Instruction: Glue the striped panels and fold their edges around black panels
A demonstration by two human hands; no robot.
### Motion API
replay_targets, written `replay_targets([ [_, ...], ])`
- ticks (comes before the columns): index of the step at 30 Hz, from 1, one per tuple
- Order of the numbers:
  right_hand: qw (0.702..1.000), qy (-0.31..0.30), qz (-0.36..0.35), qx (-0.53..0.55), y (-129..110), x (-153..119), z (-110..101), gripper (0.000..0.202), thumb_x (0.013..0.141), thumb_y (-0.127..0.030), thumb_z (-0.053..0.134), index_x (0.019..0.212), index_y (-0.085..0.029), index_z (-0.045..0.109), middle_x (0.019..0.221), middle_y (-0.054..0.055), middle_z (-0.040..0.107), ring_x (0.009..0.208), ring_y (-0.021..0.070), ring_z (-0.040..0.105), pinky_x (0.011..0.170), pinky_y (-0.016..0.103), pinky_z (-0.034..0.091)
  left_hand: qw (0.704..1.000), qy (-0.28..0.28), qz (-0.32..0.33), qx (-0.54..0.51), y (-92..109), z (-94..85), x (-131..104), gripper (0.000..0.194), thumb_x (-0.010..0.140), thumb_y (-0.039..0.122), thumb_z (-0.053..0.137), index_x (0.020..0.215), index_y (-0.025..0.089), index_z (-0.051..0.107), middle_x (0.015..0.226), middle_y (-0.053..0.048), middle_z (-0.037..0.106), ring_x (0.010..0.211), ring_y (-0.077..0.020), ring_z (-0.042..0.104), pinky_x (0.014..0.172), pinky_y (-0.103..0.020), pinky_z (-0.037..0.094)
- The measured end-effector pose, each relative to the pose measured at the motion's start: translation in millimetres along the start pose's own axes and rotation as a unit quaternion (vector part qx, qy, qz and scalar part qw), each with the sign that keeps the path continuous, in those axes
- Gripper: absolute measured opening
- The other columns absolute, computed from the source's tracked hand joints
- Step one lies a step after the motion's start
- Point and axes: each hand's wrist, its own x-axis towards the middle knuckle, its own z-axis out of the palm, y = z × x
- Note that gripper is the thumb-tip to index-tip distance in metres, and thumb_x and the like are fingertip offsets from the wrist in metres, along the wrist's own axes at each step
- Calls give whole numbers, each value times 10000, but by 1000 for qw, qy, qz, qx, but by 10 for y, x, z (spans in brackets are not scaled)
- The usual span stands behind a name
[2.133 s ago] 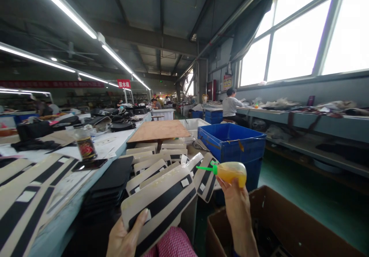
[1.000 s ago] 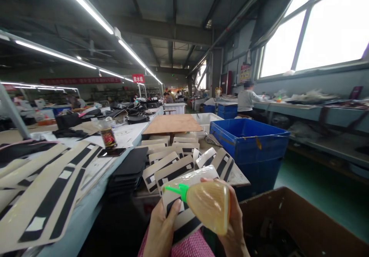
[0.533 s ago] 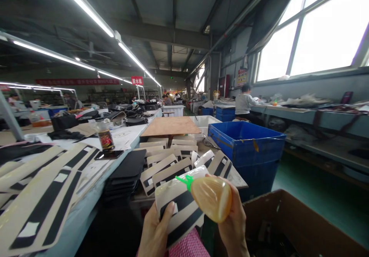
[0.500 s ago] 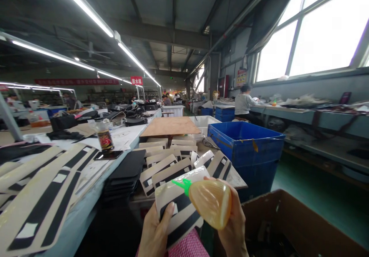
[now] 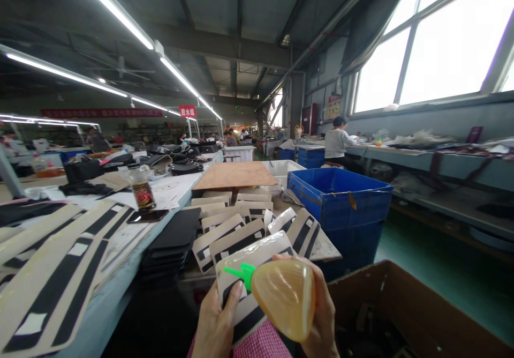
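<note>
I'm in a factory workshop. Left of the blue bin (image 5: 339, 208): counter (image 5: 108, 293) crowded with striped panels (image 5: 52, 277). Beyond it: co-worker (image 5: 335, 143) at a long wall counter (image 5: 474, 173). High above it: strip lights (image 5: 112, 8), bare roof beams (image 5: 217, 45).

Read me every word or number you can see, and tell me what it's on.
"胶水组" on the red hanging sign.
Long red banner: too blurred to read.
Wall poster: too small to read.
Jar label: blurred, unreadable.
Squeeze bottle: no lettering visible.

Amber bottle (image 5: 284, 298), green nozzle (image 5: 246, 275), black-striped beige panel (image 5: 246, 311)
</note>
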Motion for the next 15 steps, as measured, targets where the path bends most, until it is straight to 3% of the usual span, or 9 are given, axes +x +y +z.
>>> replay_targets([
  [3,999,-14,-7,-31,-26,75,18,442,854,-309,815,1271,-293,671,1236,87,774,1045,287,779,846,331,658,999,-15,-17,-25,29,-18,-18,576,761,545,782,1180,151,752,1170,-111,787,1174,-359,684,1045,-428,512],
  [6,992,60,-23,-110,-17,188,3,363,861,-280,797,1209,-269,694,1139,64,809,952,249,800,818,300,659,993,-28,-56,-99,69,-20,-46,597,710,471,854,1213,169,745,1046,-76,817,1217,-344,676,1078,-420,510],
  [9,981,106,-32,-157,17,216,-47,424,822,-280,829,1221,-256,687,1128,58,811,949,249,801,822,298,658,988,-4,-58,-140,74,-19,-48,580,677,419,887,1189,177,763,947,-56,829,1274,-327,652,1148,-405,455],
  [13,997,15,0,-70,18,131,-53,443,866,-264,786,1289,-265,653,1280,95,756,1072,279,773,882,332,651,994,-11,-41,-98,28,-40,-14,578,678,404,889,1198,184,767,1162,-69,804,1309,-342,627,1170,-412,440],
  [15,999,-17,11,-41,15,107,-35,433,884,-254,766,1300,-268,647,1301,101,747,1091,282,767,901,345,648,995,-10,-31,-94,17,-49,-7,589,680,404,890,1212,185,764,1158,-64,807,1303,-351,630,1161,-422,455],
])
